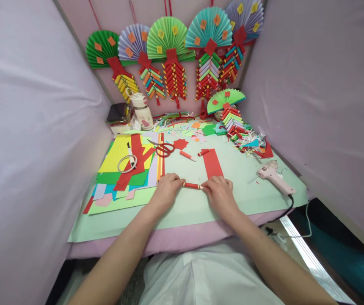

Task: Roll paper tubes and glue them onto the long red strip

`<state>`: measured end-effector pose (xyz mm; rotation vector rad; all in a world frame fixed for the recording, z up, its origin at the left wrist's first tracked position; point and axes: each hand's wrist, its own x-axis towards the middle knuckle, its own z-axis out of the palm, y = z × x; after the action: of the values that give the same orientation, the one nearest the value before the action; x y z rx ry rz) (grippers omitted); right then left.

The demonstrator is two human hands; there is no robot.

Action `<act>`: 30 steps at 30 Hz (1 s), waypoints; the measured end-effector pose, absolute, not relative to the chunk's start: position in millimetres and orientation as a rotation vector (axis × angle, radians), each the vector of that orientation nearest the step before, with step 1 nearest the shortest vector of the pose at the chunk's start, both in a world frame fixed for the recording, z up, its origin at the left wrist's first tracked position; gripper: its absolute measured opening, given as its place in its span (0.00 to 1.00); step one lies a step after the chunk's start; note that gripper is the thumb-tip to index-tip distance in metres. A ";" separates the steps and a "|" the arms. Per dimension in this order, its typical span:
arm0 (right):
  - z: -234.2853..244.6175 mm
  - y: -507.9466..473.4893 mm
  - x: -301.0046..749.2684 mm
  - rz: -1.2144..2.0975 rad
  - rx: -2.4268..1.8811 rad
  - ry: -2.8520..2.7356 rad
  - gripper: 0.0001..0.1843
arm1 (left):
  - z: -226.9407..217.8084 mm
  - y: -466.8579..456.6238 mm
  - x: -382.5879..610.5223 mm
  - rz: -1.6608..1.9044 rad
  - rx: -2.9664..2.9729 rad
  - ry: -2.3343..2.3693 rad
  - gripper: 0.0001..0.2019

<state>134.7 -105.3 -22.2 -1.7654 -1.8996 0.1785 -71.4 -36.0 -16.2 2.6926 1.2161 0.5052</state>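
A thin red paper roll (192, 185) with a yellow band near its end lies across the pale green mat (239, 199), close to the front edge. My left hand (166, 190) pinches its left end and my right hand (219, 191) pinches its right end, both with fingers closed. Just beyond my right hand lies a flat red paper strip (213, 163), with a small red roll (203, 152) at its far end. Another red roll (187, 156) lies a little to the left of the strip.
Red scissors (164, 149), a tape ring (127, 164) and a marker (131, 155) rest on stacked coloured paper (118, 178) at left. A pink glue gun (274, 176) lies at right. Paper scraps, finished rolls and fan decorations (169, 40) fill the back.
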 end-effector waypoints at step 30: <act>-23.7 -105.0 131.0 0.068 -1.733 -1.968 0.08 | -16.8 -41.8 -77.4 0.781 2.680 1.166 0.19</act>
<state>131.0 -105.0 -23.7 -1.7332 -1.9680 0.0677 -77.4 -41.8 -16.8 2.6798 1.1664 0.7807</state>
